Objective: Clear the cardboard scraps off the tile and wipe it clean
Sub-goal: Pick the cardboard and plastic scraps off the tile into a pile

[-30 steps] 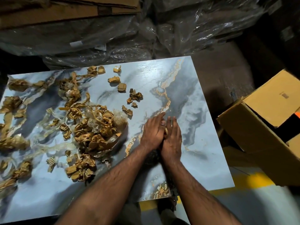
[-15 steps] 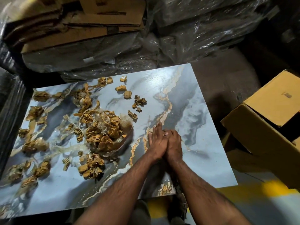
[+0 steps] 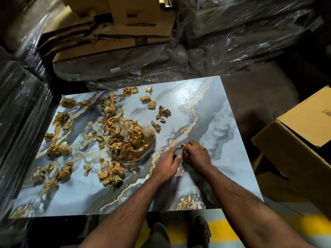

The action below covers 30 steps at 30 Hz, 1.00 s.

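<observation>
- Where the gold vein crosses the tile (image 3: 211, 111), the right hand (image 3: 197, 156) is closed around a cardboard wad (image 3: 184, 152).
- Left hand (image 3: 167, 167): fingers curled loosely, fingertips touching that wad; palm down on the tile.
- Cardboard scraps (image 3: 125, 140) lie heaped at tile centre and scattered leftward.
- An open carton (image 3: 295, 149) stands right of the tile.

Head camera – close, looking down over tile (image 3: 206, 108).

Warehouse: plastic-wrapped stacks (image 3: 241, 38), cartons (image 3: 295, 149).
</observation>
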Tool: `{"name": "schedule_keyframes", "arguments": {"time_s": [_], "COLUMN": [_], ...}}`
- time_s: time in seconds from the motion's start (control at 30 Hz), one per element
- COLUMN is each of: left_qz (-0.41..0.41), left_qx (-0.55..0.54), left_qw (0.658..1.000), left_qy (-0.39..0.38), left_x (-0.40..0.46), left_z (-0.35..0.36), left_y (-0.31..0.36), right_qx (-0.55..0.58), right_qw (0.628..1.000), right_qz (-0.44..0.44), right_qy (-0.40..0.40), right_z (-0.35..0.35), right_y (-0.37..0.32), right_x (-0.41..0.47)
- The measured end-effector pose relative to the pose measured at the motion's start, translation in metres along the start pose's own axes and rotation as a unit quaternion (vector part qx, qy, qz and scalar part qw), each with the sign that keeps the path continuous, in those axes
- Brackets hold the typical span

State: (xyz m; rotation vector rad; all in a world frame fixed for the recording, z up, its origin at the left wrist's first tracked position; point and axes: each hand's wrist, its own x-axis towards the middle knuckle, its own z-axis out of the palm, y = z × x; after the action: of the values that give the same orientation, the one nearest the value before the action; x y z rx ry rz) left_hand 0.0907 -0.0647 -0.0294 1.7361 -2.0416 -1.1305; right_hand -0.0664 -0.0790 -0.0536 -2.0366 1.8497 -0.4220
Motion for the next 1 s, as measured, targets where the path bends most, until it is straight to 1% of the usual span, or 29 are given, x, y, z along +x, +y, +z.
{"name": "schedule_keyframes", "arguments": {"time_s": [0.03, 0.13, 0.2, 0.33, 0.5, 0.57, 0.63, 0.73, 0.8, 0.9, 1.0], "left_qz": [-0.005, -0.016, -0.013, 0.0, 0.008, 0.033, 0.049, 0.014, -0.025, -0.066, -0.041], "left_qx": [-0.01, -0.05, -0.078, -0.122, -0.143, -0.127, -0.085, -0.057, -0.067, -0.133, -0.171], "left_qw": [1.0, 0.998, 0.996, 0.988, 0.975, 0.969, 0.954, 0.924, 0.911, 0.91, 0.921], "left_qy": [0.004, 0.02, 0.035, 0.094, 0.17, 0.211, 0.283, 0.378, 0.407, 0.387, 0.347], "left_x": [-0.001, -0.006, -0.01, -0.015, -0.012, -0.009, -0.006, 0.003, 0.009, 0.015, 0.019], "left_z": [-0.002, -0.012, -0.02, -0.042, -0.082, -0.103, -0.125, -0.154, -0.167, -0.18, -0.19], "left_y": [-0.001, -0.002, -0.005, -0.008, -0.01, -0.013, -0.023, -0.049, -0.068, -0.089, -0.101], "right_qx": [0.023, 0.104, 0.124, 0.157, 0.18, 0.185, 0.186, 0.152, 0.103, 0.029, -0.07], "right_qw": [1.0, 0.986, 0.981, 0.981, 0.98, 0.98, 0.981, 0.988, 0.994, 0.996, 0.992], "right_qz": [0.019, 0.127, 0.146, 0.111, 0.074, 0.052, 0.029, -0.019, -0.04, -0.088, -0.107], "right_qy": [-0.006, -0.016, -0.022, 0.005, 0.043, 0.053, 0.052, 0.032, 0.004, 0.004, 0.009], "right_z": [-0.006, -0.023, -0.029, -0.042, -0.054, -0.061, -0.064, -0.052, -0.035, -0.009, 0.009], "right_y": [0.0, 0.002, 0.003, -0.022, -0.085, -0.113, -0.139, -0.174, -0.191, -0.214, -0.232], "right_x": [0.001, 0.007, 0.006, 0.013, 0.048, 0.063, 0.079, 0.101, 0.114, 0.126, 0.136]}}
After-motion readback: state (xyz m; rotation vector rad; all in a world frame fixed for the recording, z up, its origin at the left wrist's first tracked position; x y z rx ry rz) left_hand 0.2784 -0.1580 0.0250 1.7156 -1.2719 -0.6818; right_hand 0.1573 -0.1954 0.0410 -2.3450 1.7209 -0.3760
